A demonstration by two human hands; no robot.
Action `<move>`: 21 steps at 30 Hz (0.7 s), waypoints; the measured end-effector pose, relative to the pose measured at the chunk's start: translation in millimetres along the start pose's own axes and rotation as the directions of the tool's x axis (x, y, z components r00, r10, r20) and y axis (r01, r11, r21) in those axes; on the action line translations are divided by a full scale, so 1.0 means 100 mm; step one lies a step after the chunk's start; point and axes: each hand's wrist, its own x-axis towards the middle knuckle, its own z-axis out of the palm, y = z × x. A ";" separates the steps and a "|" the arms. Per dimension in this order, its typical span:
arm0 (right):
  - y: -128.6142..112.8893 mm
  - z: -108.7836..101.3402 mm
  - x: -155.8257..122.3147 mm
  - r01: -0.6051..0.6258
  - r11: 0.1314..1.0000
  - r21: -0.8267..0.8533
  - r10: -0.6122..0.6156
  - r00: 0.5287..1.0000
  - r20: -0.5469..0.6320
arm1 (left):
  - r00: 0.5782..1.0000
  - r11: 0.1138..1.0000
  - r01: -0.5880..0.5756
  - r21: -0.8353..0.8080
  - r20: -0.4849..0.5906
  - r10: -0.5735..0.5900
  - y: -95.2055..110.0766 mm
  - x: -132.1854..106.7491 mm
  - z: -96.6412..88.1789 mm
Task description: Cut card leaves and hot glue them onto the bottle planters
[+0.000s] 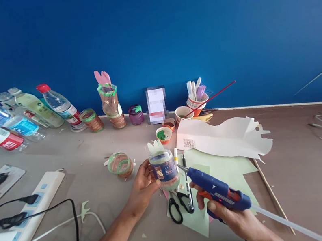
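Note:
Held upright in my left hand (143, 189) is a cut plastic bottle piece (164, 167) with a dark blue label and pale paper petals at its top edge. My right hand (222, 213) grips a blue hot glue gun (218, 187), a long clear glue stick (285, 221) jutting from its back. The gun's nozzle points at the right side of the bottle piece; whether it touches, I cannot tell. Black-handled scissors (175, 210) and a pen (188, 186) lie below and between my hands. Left of the bottle piece stands a brown-painted bottle cup (121, 166) with a green rim.
Plastic bottles (62, 108) stand at the back left, near a decorated bottle vase (112, 108). A power strip (36, 207) with cables lies at left. Paint cups (164, 135), a paper cup with a red stick (184, 113), green paper (229, 179) and white paper (228, 138) occupy the right.

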 end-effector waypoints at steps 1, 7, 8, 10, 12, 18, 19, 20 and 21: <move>-0.01 0.00 0.00 -0.005 1.000 0.003 0.005 1.000 0.003 | 1.000 1.000 0.002 -0.004 0.000 -0.002 0.01 0.00 0.00; 0.00 -0.01 0.02 -0.009 1.000 0.021 0.011 0.998 -0.066 | 0.998 0.998 0.012 -0.069 0.059 -0.008 0.03 0.00 0.03; 0.01 -0.01 0.02 -0.021 1.000 0.018 0.023 0.997 -0.072 | 0.997 0.997 0.018 -0.081 0.071 -0.012 0.03 0.00 0.03; 0.03 -0.01 0.02 -0.070 0.997 0.017 0.071 0.994 -0.079 | 0.995 0.995 0.029 -0.098 0.093 -0.020 0.03 0.00 0.02; 0.04 -0.01 0.01 -0.116 0.993 0.020 0.117 0.991 -0.065 | 0.994 0.994 0.037 -0.107 0.110 -0.025 0.02 0.00 0.02; 0.11 0.01 -0.03 -0.131 0.991 -0.011 0.130 0.991 -0.025 | 0.984 0.986 0.076 -0.149 0.172 -0.050 0.03 0.00 0.03; 0.12 0.01 -0.04 -0.142 0.990 -0.009 0.142 0.990 -0.021 | 0.982 0.985 0.081 -0.151 0.182 -0.053 0.03 0.00 0.03; 0.14 0.01 -0.04 -0.155 0.988 -0.005 0.155 0.988 -0.014 | 0.980 0.985 0.085 -0.151 0.192 -0.055 0.04 0.00 0.04; 0.16 0.01 -0.05 -0.166 0.986 0.001 0.166 0.986 -0.016 | 0.978 0.985 0.087 -0.149 0.201 -0.056 0.04 0.00 0.04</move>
